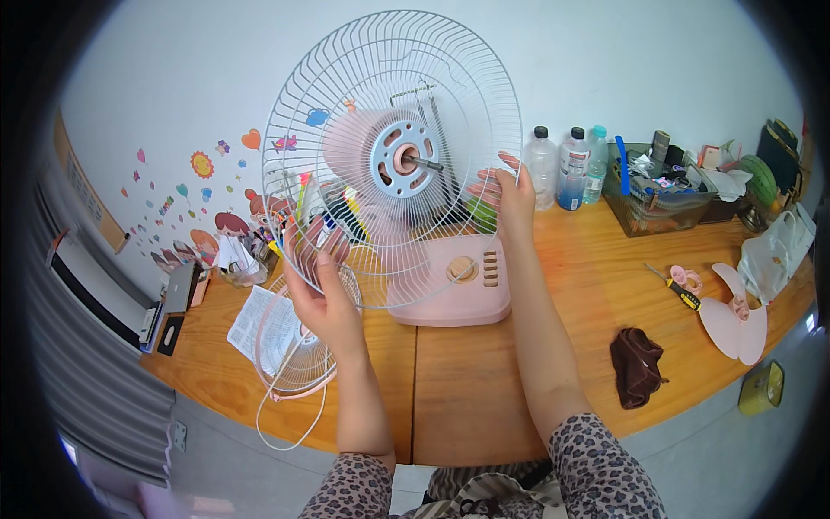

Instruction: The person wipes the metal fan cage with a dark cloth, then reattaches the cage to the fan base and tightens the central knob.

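Observation:
A round wire fan grille (pixel 482 84) with a pale blue centre plate (pixel 425 133) stands upright before me. Its lower left rim is in my left hand (pixel 321 289), fingers behind the wires. My right hand (pixel 517 194) grips the rim on the right side. Behind the grille is the pink motor housing (pixel 347 143) of a table fan, and its metal shaft (pixel 428 163) sticks out through the centre of the plate. Below, the pink fan base (pixel 447 311) with a dial (pixel 462 269) and a row of buttons rests on the wooden table.
Another grille (pixel 301 370) with a pink rim lies left, near a white cord (pixel 311 428) and printed paper (pixel 249 324). Rightward are a brown cloth (pixel 637 368), a screwdriver (pixel 684 295), pink fan blades (pixel 729 324) and a filled basket (pixel 655 214). Bottles (pixel 572 172) stand by the wall.

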The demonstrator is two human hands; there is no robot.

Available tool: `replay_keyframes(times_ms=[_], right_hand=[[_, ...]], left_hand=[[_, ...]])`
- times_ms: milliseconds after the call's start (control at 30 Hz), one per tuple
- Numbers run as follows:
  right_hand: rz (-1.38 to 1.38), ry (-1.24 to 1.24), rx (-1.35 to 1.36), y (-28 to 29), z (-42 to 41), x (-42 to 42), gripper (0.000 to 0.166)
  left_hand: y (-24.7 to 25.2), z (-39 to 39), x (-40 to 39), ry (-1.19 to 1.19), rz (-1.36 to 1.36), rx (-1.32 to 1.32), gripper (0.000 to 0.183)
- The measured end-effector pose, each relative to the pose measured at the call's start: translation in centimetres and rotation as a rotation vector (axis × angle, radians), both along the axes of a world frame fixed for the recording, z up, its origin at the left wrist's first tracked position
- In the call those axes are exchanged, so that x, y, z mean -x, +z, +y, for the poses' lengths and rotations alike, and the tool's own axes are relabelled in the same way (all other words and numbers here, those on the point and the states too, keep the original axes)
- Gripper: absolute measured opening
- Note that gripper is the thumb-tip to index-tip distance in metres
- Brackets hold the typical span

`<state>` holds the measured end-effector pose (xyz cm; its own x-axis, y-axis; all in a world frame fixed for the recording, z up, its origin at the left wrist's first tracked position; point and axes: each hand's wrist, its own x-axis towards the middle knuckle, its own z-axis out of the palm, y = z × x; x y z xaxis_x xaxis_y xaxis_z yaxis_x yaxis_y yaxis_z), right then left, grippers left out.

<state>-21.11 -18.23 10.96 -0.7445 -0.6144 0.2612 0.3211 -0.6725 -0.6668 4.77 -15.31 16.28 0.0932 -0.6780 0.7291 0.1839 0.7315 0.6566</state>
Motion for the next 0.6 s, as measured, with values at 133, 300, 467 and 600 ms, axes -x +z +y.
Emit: replay_keyframes(times_ms=[133,300,467,600], right_hand=[[0.002,-0.01,-0.02,0.1,-0.5,-0.1,0.04],[-0.004,0.004,0.002,0.1,-1.2,-0.4,0.039],[-0.016,0.021,0.013,0.1,-1.5,-0.2,0.041],[0.0,0.025,-0.035,-0.4,-0.7,1.2,0.039]], left_hand=[[0.0,-0.3,0.4,0.019,0.005,0.006,0.05],[0.0,-0.8,0.5,0.084,0.01,0.03,0.05],[-0.2,-0.7,0.5,0.099,0.01,0.058,0.052],[-1.1,-0.2,0.7,0.044,-0.062,0.216,0.061]])
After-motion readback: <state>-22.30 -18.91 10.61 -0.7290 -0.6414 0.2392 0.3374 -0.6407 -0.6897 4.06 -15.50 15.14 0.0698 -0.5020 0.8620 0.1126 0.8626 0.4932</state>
